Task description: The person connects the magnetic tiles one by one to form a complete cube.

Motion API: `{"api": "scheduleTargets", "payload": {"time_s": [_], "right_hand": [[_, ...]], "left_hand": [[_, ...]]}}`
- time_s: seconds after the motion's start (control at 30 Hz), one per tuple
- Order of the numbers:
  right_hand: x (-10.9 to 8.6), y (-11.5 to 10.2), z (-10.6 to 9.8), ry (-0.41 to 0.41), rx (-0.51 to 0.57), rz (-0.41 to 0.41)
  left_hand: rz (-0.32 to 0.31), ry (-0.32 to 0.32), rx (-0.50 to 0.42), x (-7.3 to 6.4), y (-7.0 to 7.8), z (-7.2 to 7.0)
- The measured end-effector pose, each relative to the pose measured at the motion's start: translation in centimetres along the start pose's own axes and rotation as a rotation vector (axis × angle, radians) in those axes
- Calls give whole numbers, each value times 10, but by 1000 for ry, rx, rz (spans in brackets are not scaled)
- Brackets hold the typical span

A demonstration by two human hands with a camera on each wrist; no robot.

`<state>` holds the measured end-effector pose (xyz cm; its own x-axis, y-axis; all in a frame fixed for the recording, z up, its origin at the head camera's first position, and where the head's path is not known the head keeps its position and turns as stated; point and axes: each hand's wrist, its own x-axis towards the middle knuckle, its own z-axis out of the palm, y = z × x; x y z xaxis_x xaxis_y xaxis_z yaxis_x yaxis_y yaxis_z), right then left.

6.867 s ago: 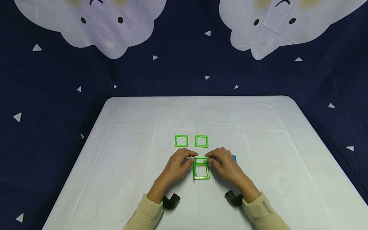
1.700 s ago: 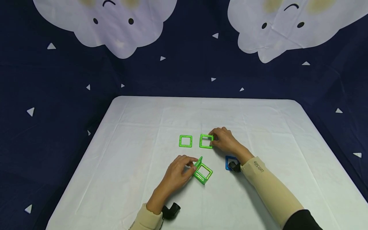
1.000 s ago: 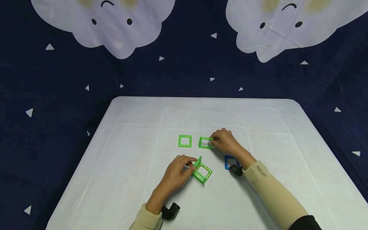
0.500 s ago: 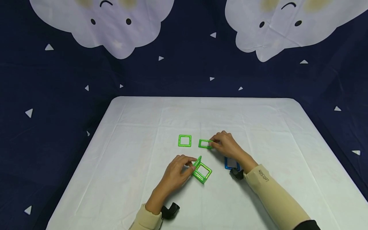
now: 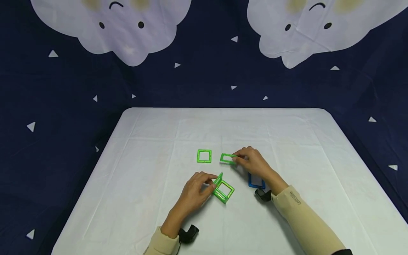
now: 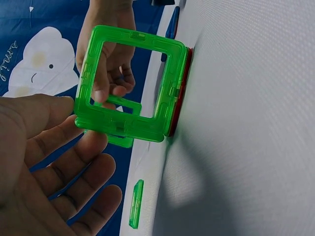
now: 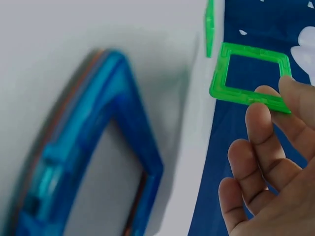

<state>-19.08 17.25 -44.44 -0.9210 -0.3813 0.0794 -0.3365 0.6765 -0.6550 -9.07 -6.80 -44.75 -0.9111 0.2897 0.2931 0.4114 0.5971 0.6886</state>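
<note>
My left hand (image 5: 194, 189) pinches a small assembly of green magnetic tiles (image 5: 230, 191) by one edge, between thumb and index finger. One square tile lies flat on the table and others stand up from it. In the left wrist view, an upright green square tile (image 6: 131, 133) faces the camera, with a red edge (image 6: 180, 98) along the table side. My right hand (image 5: 255, 163) pinches the right side of a loose green square tile (image 7: 236, 96), held tilted and lifted off the table, farther back. The other fingers of the right hand are loosely curled.
Another green square tile (image 5: 204, 162) lies flat at the back, left of the lifted one. Beneath the right wrist lies a blue square tile (image 5: 256, 186), with a reddish edge below it in the right wrist view. A white cloth (image 5: 143, 159) covers the table.
The right hand has left the assembly, gripped the back right green tile and tilted it up off the table. The assembly was turned in the left hand's grip, which then stayed still.
</note>
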Motion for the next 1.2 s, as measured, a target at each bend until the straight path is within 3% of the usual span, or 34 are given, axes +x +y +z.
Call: {"api": "scheduleTargets", "payload": {"time_s": [0.4, 0.8, 1.2], "right_hand": [[-23, -7, -1, 129, 41, 14], [-41, -12, 4, 172, 100, 142], [-58, -21, 19, 230, 80, 111]], "left_hand": [[8, -6, -4, 0, -1, 0], [10, -6, -10, 1, 0, 0], [24, -4, -6, 1, -1, 1]]}}
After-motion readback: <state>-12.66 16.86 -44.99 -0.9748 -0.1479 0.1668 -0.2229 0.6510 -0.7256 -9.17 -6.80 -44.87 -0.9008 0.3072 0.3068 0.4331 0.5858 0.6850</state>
